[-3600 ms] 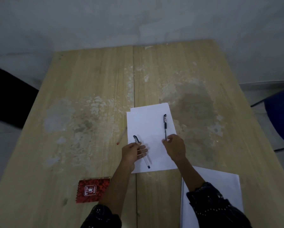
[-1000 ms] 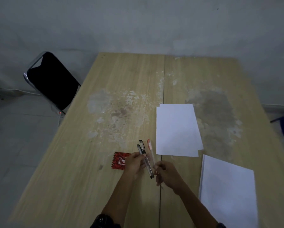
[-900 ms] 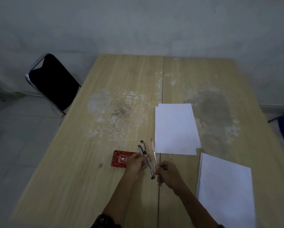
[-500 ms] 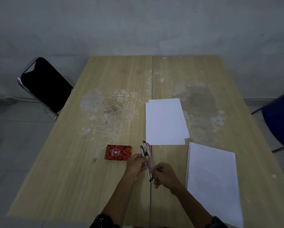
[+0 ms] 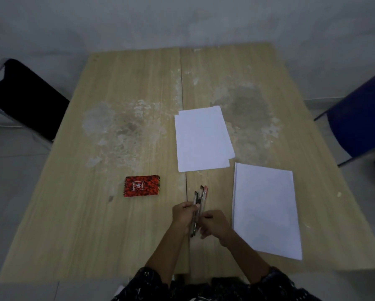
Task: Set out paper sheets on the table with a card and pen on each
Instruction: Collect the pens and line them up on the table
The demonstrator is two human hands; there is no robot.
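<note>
My left hand [image 5: 184, 215] grips a bundle of pens [image 5: 200, 197], two black-capped and one red-capped, their caps pointing away from me. My right hand [image 5: 215, 222] is closed beside them at the pens' lower ends, touching the bundle. A few loose white sheets [image 5: 201, 139] lie stacked slightly askew in the table's middle. A thicker stack of white paper [image 5: 266, 208] lies at the near right. A small red spiral notepad [image 5: 141, 186] lies flat to the left of the hands.
The wooden table [image 5: 121, 79] has worn pale patches in its middle and a seam down the centre. A black chair [image 5: 23, 101] stands at the left edge, a blue chair [image 5: 360, 118] at the right. A grey wall runs behind.
The pens that lay on the loose sheets and the table are now gathered into one bundle in my left hand. Both hands have drawn nearer to me, and the view has shifted.
</note>
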